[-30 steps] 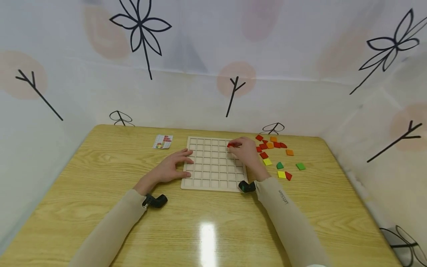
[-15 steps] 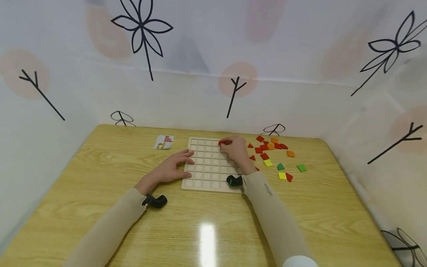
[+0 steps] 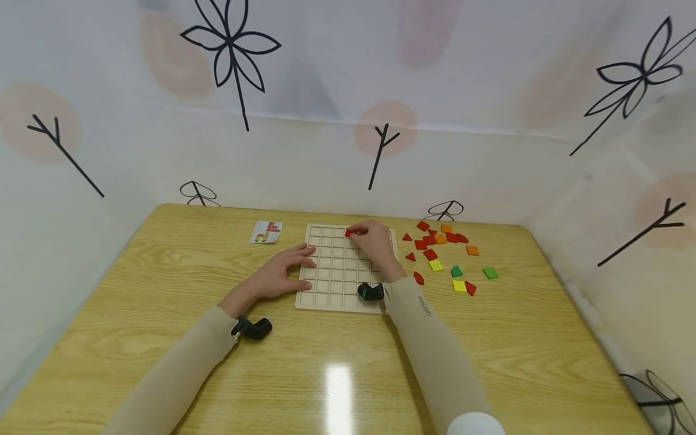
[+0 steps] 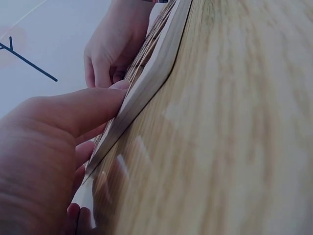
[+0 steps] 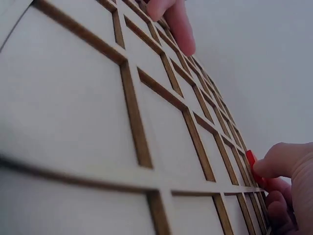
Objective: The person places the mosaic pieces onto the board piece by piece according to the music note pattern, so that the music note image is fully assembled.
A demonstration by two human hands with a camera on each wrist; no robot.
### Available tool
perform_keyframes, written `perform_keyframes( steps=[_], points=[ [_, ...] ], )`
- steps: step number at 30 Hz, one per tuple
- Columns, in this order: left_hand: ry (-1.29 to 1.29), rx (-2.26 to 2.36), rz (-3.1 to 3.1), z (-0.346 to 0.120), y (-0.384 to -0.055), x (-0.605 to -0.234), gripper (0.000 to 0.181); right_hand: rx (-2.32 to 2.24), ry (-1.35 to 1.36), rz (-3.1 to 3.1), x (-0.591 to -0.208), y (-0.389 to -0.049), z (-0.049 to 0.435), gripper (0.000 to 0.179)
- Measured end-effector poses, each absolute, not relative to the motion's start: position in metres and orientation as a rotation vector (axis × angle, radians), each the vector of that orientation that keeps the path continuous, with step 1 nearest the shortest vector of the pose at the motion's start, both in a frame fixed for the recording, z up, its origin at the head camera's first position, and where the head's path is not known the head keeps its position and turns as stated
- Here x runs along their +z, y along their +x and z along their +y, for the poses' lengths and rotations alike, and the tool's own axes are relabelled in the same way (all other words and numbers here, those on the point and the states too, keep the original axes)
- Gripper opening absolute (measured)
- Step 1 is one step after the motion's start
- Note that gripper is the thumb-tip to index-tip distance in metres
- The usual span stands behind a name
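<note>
A pale wooden grid board with square recesses lies on the table. At its far rows my right hand pinches a small red tile between thumb and fingers; the tile's full shape is partly hidden by them. My left hand rests on the board's left edge with fingers spread. In the left wrist view, the left thumb lies against the board's rim. Several loose tiles lie right of the board, including a red square, a yellow square and a green quarter-round.
A small printed card with a coloured grid picture lies left of the board. More tiles lie farther right, such as an orange one and a green square. A patterned cloth hangs behind the wooden table.
My right hand has moved left across the board's far rows, carrying the red tile. Red tiles beside the board's right edge are uncovered. My left hand stays put.
</note>
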State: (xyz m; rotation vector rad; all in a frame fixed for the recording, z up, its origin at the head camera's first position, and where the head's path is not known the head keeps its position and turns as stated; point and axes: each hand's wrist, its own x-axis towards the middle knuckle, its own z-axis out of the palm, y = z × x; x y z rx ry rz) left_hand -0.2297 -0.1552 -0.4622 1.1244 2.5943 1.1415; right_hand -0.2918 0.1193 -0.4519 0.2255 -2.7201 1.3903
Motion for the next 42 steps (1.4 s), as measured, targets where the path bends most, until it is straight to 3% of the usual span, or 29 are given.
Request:
perform_keyframes(
  steps=[33, 42],
  points=[
    [1.138, 1.141, 2.622, -0.156, -0.229, -0.465, 0.037, 1.428, 0.292, -2.653, -0.458, -0.290, 0.122, 0.020],
    [1.131, 1.147, 2.621, -0.155, -0.228, -0.466, 0.037, 1.459, 0.242, -2.622, -0.453, -0.292, 0.150, 0.025]
  ],
)
